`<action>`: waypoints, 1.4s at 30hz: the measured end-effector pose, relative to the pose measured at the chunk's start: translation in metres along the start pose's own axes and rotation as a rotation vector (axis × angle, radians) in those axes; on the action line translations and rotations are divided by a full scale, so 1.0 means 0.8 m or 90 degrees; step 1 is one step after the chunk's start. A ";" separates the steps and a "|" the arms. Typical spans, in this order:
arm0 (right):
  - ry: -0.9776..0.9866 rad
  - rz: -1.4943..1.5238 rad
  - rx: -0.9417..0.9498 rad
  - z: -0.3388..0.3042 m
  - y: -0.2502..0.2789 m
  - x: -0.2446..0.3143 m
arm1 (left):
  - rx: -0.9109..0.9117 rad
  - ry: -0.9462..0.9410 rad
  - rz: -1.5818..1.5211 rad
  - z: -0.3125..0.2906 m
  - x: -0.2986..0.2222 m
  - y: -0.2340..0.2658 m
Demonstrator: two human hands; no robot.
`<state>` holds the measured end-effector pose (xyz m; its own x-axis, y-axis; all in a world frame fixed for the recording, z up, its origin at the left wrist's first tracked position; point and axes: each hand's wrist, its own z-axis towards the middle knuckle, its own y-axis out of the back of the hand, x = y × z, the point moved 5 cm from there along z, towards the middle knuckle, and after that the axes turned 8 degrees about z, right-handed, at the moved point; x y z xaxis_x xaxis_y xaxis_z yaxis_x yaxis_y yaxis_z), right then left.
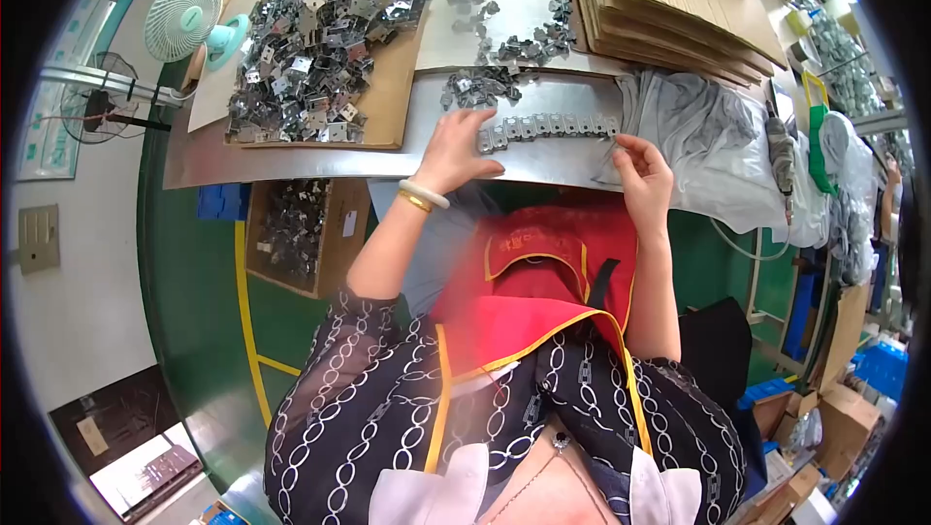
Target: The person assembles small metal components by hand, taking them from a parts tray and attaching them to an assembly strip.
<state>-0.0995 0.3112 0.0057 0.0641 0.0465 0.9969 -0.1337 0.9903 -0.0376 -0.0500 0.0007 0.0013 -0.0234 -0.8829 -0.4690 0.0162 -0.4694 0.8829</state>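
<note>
A row of small grey metal brackets [548,127] lies side by side along the near part of the steel tabletop [553,164]. At its left end is my left hand [450,154], fingers bent over the end bracket and the thumb stretched well apart from them. My right hand [647,184] is at the row's right end, thumb and index fingertips close together in a pinch. Whatever may be between those fingertips is too small to make out. Just behind the row sits a small heap of loose metal parts [481,87].
A big pile of metal brackets [325,35] covers a cardboard sheet at the left. Stacked cardboard [679,1] stands at the back right, with grey cloth and plastic [693,127] before it. A fan [184,17] is at far left; a box of parts [296,234] sits below the table.
</note>
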 end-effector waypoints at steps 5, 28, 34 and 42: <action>0.028 -0.022 -0.026 0.001 -0.012 0.004 | -0.051 -0.079 -0.035 0.025 -0.011 -0.004; -0.026 -0.048 -0.072 -0.003 0.022 -0.012 | 0.069 0.112 0.240 0.052 -0.101 -0.028; -0.027 -0.074 -0.085 0.010 0.035 -0.004 | 0.047 0.109 0.280 0.057 -0.098 -0.040; 0.112 -0.369 0.083 0.059 0.009 0.035 | 0.031 0.095 0.291 0.045 -0.081 -0.032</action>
<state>-0.1456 0.3132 0.0370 0.3235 -0.4617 0.8260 -0.1480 0.8375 0.5261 -0.0849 0.0704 0.0102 0.1191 -0.9925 -0.0277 -0.0556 -0.0346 0.9979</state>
